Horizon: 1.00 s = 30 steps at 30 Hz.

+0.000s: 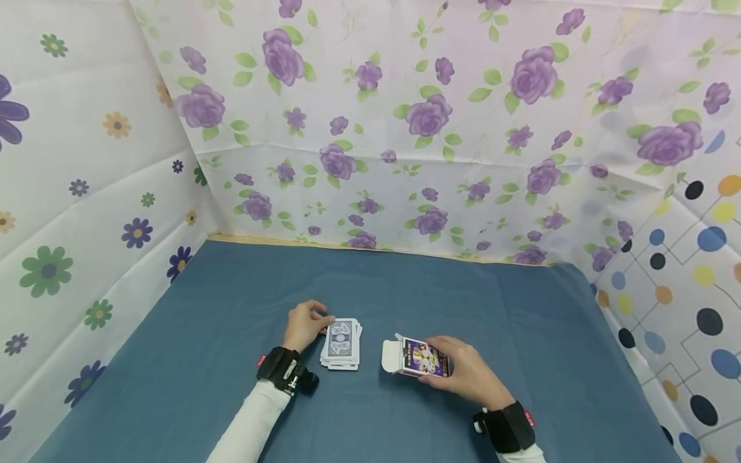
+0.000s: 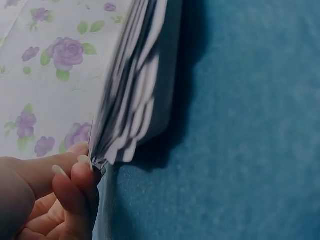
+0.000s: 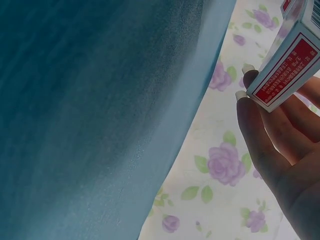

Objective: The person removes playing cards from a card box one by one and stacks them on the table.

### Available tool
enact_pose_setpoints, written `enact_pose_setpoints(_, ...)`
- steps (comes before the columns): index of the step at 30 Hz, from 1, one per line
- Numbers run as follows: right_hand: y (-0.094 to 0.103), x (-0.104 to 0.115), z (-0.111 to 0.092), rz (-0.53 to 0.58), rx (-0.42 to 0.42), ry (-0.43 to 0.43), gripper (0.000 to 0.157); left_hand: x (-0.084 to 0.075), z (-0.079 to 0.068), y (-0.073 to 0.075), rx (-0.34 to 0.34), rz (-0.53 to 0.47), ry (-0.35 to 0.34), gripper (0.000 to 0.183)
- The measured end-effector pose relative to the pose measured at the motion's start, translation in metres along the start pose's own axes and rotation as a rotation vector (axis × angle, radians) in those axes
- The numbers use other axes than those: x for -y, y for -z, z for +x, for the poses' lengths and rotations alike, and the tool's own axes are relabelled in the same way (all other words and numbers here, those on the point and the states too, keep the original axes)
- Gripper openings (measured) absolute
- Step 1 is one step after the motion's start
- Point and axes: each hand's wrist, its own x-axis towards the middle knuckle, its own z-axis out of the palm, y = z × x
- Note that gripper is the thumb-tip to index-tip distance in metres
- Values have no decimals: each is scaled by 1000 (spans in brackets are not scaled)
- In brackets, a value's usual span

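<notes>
A slightly uneven stack of playing cards (image 1: 340,343), its top card showing a blue patterned back, lies face down at the middle of the table. My left hand (image 1: 305,326) reaches to the stack's far left corner, where thumb and fingertips pinch the edge of the cards. Seen from the left wrist, the fanned card edges (image 2: 132,95) run up from the fingertips (image 2: 82,165). To the right, my right hand (image 1: 466,366) grips a card box (image 1: 425,357) by its right end. Its white flap (image 1: 391,355) stands open toward the stack. A red printed panel (image 3: 286,70) shows on the box in the right wrist view.
A blue cloth (image 1: 255,276) covers the table. Flowered sheets (image 1: 376,128) hang at the back and left, and a dotted sheet (image 1: 689,308) hangs at the right. Black camera straps (image 1: 280,368) circle both wrists.
</notes>
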Motion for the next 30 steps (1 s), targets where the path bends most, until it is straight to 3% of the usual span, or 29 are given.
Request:
enact_pose_setpoints(17,-1,0,0,-9,16,-8,69,-7,-6,-7,-14,21,-61,22)
enact_pose_setpoints(23,-1,1,2,-6,22,-5,70,-27,-32,-6,-58,48,-208,13)
enact_pose_setpoints(26,-1,2,3,-11,19,15,70,-47,-53,-9,39,22,-319,8)
enact_pose_setpoints(30,2,4,7,-28,-7,68,68,-72,-74,-20,270,-4,-408,10)
